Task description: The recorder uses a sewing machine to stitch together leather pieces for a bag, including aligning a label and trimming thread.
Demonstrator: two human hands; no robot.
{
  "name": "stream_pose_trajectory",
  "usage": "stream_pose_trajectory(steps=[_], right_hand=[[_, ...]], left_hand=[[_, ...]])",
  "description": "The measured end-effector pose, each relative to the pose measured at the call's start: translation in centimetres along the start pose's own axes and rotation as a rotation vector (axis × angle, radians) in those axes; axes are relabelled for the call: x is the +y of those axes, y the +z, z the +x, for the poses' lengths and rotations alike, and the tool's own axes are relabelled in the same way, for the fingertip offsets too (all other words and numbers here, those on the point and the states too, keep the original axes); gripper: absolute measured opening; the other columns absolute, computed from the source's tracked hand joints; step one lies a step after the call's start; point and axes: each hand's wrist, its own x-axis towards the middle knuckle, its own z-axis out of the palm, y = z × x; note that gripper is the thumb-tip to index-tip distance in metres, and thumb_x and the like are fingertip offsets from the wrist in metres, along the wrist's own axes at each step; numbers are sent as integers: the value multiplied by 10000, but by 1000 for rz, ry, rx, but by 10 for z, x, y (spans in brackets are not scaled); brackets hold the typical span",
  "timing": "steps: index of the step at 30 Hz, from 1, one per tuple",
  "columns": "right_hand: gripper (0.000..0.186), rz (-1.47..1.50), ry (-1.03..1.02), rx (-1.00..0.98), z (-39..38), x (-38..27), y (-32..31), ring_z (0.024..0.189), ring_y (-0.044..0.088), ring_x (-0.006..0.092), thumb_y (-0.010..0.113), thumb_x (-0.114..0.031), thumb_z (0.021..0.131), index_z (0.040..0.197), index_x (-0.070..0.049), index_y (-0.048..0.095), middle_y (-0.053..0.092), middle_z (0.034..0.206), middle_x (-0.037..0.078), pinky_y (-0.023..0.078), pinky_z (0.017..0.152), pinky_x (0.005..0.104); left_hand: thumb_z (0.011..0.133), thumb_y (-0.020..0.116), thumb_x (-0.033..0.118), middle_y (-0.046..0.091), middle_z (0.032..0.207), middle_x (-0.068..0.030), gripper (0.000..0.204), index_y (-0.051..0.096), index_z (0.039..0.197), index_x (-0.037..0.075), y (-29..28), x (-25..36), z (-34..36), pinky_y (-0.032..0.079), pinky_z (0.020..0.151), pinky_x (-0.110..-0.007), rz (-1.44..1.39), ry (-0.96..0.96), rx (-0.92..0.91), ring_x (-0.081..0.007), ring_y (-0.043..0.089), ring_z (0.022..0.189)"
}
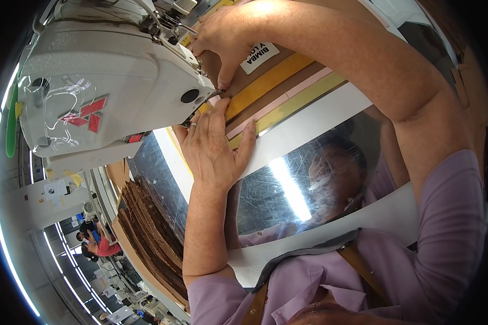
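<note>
A brown panel (341,24) lies under the head of a white sewing machine (114,81). Across it run a mustard-yellow strip (274,84), a pale pink strip (287,97) and an olive strip (303,103). My left hand (214,143) rests flat at the strips' near end, fingers stretched toward the needle area and thumb spread over the pink and olive strips. Beyond it, my right hand (225,40) reaches over the panel with thumb and fingers apart, the thumb tip pressing beside the needle area. A white label (260,57) with black print shows beside this hand. The needle itself is hidden.
A shiny metal plate (249,203) with reflections sits in the white work surface (314,124) before me. At its left stands a stack of brown pieces (152,238). Farther left, other people (100,246) sit among machines.
</note>
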Motion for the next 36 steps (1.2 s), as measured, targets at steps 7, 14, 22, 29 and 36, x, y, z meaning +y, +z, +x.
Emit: stream_pose_trajectory(steps=[7,14,22,29,36], right_hand=[[689,131,-47,-70,12,13,3,1143,685,293,892,-484,685,1228,-90,738,699,1227,111,568,928,426],[692,174,-44,-92,13,16,3,1163,678,292,902,-474,677,1225,-85,737,688,1255,115,568,936,427],[703,116,-31,-39,11,13,5,1171,669,294,905,-472,670,1239,-94,736,676,1280,117,555,960,437],[727,48,-45,-1,11,11,6,1211,644,314,860,-502,705,1283,-85,719,668,1307,134,541,980,434],[777,-14,-45,-122,21,12,8,1379,480,277,797,-581,720,1341,-125,693,537,1481,76,453,1098,461]], left_hand=[[887,724,378,727,951,-144,484,656,1248,63,0,1,0,420,896,-443,12,-3,-9,-284,704,905],[916,680,466,730,768,-115,698,539,1397,-20,-6,21,7,525,787,-392,-48,-1,-140,-268,710,611],[930,627,554,665,610,-155,836,448,1416,-103,-5,37,13,553,503,-396,-15,-125,-234,-310,685,504],[924,650,541,681,638,-176,841,455,1396,-126,-6,36,9,559,524,-399,-49,-131,-186,-332,696,529],[914,700,511,739,932,-240,752,539,1345,-84,-9,36,14,583,622,-422,-179,-188,-208,-353,745,700]])
